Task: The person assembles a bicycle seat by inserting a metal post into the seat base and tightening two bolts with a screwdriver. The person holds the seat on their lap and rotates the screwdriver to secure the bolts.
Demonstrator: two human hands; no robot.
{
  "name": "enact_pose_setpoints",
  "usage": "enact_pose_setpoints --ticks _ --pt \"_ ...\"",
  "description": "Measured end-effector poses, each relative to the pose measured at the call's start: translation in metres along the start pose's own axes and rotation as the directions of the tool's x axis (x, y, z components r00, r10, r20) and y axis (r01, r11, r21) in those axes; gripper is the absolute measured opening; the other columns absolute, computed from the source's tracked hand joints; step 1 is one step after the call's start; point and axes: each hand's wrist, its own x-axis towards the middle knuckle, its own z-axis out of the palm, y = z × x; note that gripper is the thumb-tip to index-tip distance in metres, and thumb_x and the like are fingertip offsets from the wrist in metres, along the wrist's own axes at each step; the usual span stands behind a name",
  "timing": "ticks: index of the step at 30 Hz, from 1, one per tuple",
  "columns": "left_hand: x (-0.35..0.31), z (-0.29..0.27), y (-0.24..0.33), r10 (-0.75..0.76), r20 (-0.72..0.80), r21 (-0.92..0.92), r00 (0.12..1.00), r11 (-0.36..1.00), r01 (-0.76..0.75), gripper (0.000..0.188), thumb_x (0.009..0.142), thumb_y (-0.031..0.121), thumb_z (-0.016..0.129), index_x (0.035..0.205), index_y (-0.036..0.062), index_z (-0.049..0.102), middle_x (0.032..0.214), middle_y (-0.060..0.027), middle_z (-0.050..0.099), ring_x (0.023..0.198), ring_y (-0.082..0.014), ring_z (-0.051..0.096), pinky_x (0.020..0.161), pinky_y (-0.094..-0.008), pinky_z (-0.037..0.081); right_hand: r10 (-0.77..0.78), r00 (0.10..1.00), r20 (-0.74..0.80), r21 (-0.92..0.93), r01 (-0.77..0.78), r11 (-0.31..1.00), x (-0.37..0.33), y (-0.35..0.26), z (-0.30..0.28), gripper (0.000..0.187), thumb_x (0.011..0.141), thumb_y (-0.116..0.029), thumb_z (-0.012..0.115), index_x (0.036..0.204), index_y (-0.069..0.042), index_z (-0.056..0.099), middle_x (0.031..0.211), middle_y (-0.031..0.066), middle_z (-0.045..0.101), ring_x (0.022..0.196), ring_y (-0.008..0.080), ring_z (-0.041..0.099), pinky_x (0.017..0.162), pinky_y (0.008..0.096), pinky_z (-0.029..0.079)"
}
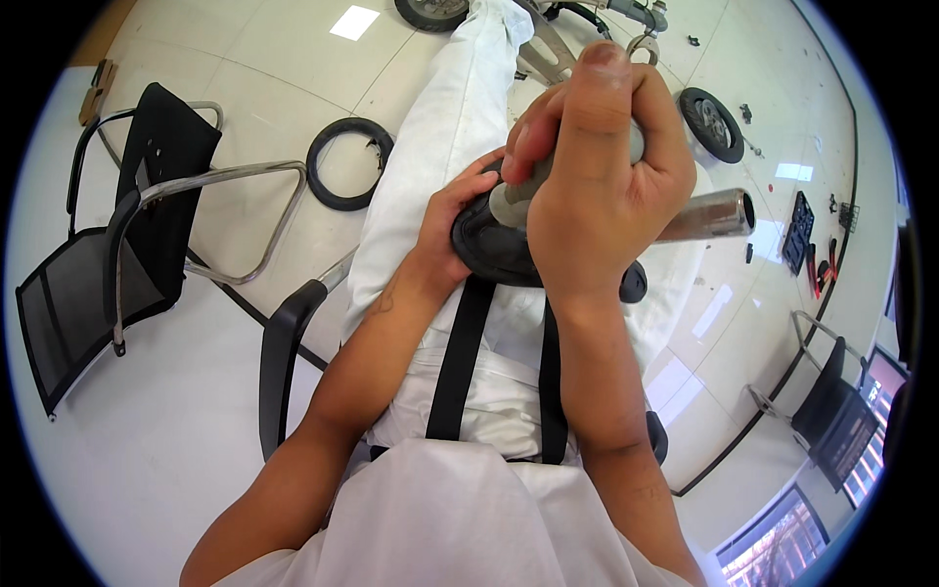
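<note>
The person sits with both forearms reaching forward from the lower edge over the lap, hands meeting at a black saddle that lies across the thighs of the white trousers. The left hand comes in low from the side, its wrist nearly straight, palm against the saddle's left edge and fingers bent over the rim, clasping it. The right hand is raised above the saddle, nearer the camera, its forearm almost upright in the view; the fingers curl tightly round a grey, rounded piece, and the thumb lies extended along the top, pointing away from the body. Most of that piece is hidden by the fist, so its kind cannot be told. A bare metal tube sticks out to the right from behind the right hand, its open end facing outward. Two black straps run along the lap below the saddle. On the tiled floor, a black tyre lies to the left and a small wheel to the right.
</note>
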Motion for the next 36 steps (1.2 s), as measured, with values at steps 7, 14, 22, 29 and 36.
enact_pose_setpoints --ticks 7,14,22,29,36 --pt "0.003 -0.012 -0.01 0.276 -0.045 0.371 0.96 0.897 -0.241 0.046 0.091 0.011 0.048 0.135 0.0015 0.038 0.123 -0.0188 0.056 0.112 -0.0277 0.059 0.097 -0.0391 0.049 0.083 0.978 -0.194 -0.058 -0.096 0.994 -0.002 -0.008 0.005 0.041 0.1 -0.028 0.051 0.068 -0.003 0.047 0.053 0.0051 0.052 0.043 0.012 0.049 0.044 0.024 0.038" --pt "0.003 0.001 -0.012 0.409 -0.218 0.191 0.886 0.908 -0.372 0.045 0.091 0.01 0.048 0.133 0.001 0.038 0.123 -0.0189 0.055 0.111 -0.0285 0.059 0.095 -0.0398 0.051 -0.003 0.953 -0.304 -0.124 -0.036 0.992 -0.005 -0.002 -0.004 0.042 0.101 -0.03 0.049 0.07 -0.003 0.046 0.053 0.0061 0.051 0.044 0.0131 0.049 0.047 0.0246 0.04" --pt "0.006 0.004 -0.015 0.649 -0.232 0.413 0.724 0.74 -0.531 0.044 0.09 0.007 0.048 0.133 0.0008 0.039 0.127 -0.0172 0.053 0.116 -0.0272 0.055 0.099 -0.0402 0.048 0.048 0.925 -0.377 0.013 -0.046 0.999 -0.007 -0.002 -0.006 0.032 0.097 -0.027 0.059 0.078 -0.002 0.051 0.056 0.0017 0.052 0.044 0.0064 0.048 0.043 0.0202 0.036" --pt "0.01 -0.007 -0.002 0.335 -0.165 0.191 0.928 0.934 -0.303 0.047 0.088 0.008 0.051 0.134 -0.0007 0.04 0.126 -0.0179 0.054 0.113 -0.0268 0.058 0.099 -0.038 0.048 0.034 0.907 0.42 0.185 -0.123 0.975 0.009 -0.012 -0.042 0.027 0.098 -0.023 0.048 0.101 0.003 0.051 0.085 0.0158 0.06 0.085 0.0256 0.06 0.081 0.0388 0.049" --pt "0.01 -0.003 -0.002 0.216 -0.088 0.171 0.972 0.965 -0.199 0.049 0.086 0.007 0.054 0.133 -0.0033 0.042 0.122 -0.0181 0.056 0.107 -0.0251 0.061 0.095 -0.036 0.05 -0.108 0.733 0.672 0.33 -0.166 0.929 0.035 0.013 -0.046 0.029 0.094 -0.022 0.044 0.104 0.004 0.051 0.089 0.0211 0.062 0.093 0.0349 0.061 0.086 0.0439 0.049"
